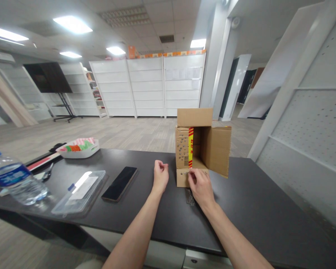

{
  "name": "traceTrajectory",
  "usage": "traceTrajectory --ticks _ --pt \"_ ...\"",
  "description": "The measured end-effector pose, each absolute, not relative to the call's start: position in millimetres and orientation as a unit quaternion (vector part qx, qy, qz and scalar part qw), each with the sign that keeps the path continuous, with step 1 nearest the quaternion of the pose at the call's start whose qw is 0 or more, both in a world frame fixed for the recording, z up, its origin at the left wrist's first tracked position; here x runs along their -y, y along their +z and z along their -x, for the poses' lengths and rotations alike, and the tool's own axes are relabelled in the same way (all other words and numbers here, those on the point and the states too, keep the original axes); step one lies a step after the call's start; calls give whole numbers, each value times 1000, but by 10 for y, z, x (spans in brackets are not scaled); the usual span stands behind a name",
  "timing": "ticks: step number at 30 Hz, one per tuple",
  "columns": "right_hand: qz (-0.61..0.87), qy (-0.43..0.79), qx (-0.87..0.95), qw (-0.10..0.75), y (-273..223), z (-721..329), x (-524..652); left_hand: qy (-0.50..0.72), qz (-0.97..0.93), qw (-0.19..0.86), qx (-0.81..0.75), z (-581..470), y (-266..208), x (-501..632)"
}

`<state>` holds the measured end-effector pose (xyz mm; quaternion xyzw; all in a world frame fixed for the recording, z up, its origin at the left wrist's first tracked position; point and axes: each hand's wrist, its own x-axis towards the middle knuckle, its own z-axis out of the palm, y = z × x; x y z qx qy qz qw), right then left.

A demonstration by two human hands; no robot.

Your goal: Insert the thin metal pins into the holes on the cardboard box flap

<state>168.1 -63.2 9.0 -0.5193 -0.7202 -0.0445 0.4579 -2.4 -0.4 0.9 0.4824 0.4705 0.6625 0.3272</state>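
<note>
A cardboard box (182,157) stands on its side with its opening toward me and its flaps folded out. Small round metal heads dot its left panel and run in a row along the lower flap (182,181). My right hand (201,185) is at that flap, thumb and fingertips pinched together by the row; what they pinch is too small to make out. Several thin metal pins, like nails or screws (189,197), lie side by side on the table just below. My left hand (160,175) is closed, left of the box and apart from it; its contents are hidden.
On the dark table (145,160) lie a black phone (120,184) and a clear plastic case (80,192). A water bottle (16,181) tilts at the left, near a white basket (80,151) of colourful items. A perforated white panel (310,123) stands at the right.
</note>
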Motion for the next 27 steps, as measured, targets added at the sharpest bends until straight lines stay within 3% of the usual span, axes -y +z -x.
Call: traceTrajectory --ticks 27 --pt "565 -44 721 398 87 -1677 648 659 -477 325 -483 19 18 4"
